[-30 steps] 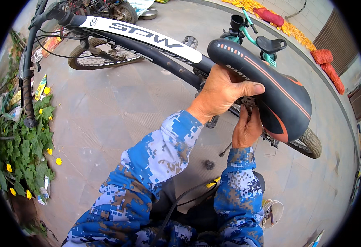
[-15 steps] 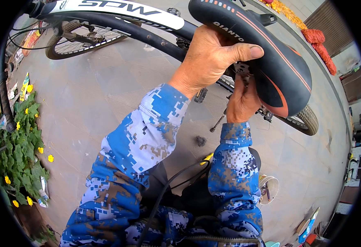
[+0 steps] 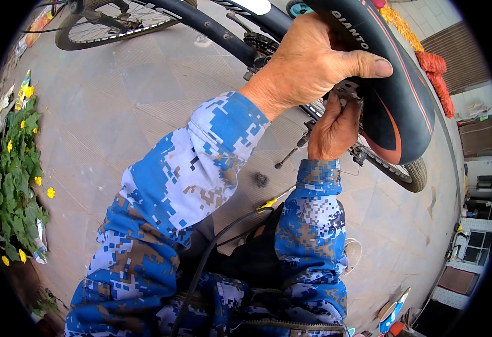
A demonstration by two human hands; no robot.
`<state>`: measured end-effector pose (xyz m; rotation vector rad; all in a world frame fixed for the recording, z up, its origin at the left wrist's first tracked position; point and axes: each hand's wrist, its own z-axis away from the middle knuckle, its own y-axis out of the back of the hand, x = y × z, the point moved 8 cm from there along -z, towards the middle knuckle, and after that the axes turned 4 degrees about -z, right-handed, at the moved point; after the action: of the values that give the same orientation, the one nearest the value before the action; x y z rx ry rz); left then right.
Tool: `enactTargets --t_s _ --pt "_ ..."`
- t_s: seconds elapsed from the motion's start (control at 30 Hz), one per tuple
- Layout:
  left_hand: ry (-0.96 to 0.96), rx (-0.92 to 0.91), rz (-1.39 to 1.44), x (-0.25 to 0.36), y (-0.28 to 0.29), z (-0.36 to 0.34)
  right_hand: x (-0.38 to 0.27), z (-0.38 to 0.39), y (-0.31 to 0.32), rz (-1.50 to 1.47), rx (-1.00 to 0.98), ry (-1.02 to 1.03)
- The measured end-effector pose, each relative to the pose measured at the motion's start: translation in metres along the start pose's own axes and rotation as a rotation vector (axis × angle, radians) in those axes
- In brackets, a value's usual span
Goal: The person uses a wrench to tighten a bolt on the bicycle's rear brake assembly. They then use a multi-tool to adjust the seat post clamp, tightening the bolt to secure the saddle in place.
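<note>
My left hand (image 3: 299, 67) grips the black bicycle saddle (image 3: 397, 112) with red trim from its left side, thumb lying along it. Beneath the saddle, the pinched fingers of my right hand (image 3: 333, 135) are at a silver clamp fitting (image 3: 347, 90), partly hidden by saddle and fingers. The black-and-white bicycle frame (image 3: 212, 33) runs behind my hands toward the upper left, with its front wheel (image 3: 97, 39) there and the rear wheel (image 3: 411, 182) below the saddle.
Leafy plants with yellow flowers (image 3: 16, 163) line the left. Corn cobs (image 3: 397, 25) and red sacks (image 3: 442, 90) lie along the upper right wall. A yellow tool (image 3: 268, 205) with a black hose (image 3: 206, 258) is by my legs; a bucket (image 3: 352, 253) stands beside my right sleeve.
The bicycle has shifted upward in the picture as the view moved, bringing more of the right-hand wall into sight. Both hands stay on the saddle and its fitting.
</note>
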<state>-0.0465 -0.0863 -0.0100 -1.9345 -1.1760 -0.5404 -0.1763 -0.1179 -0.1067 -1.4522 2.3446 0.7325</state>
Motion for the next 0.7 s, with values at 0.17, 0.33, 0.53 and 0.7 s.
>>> enactTargets --t_s 0.17,0.33,0.53,0.7 --pt "-0.298 0.084 -0.251 0.009 0.003 -0.006 -0.014 -0.001 -0.007 -0.06 -0.024 -0.086" --pt "-0.214 0.096 -0.348 0.012 0.004 -0.008 -0.018 -0.005 -0.009 -0.103 0.008 -0.161" --pt "-0.018 -0.069 0.044 0.008 -0.002 -0.014 -0.019 -0.006 -0.009 -0.129 0.044 -0.19" --pt "-0.251 0.077 -0.338 0.018 -0.005 -0.013 -0.026 -0.006 -0.017 -0.242 0.052 -0.24"
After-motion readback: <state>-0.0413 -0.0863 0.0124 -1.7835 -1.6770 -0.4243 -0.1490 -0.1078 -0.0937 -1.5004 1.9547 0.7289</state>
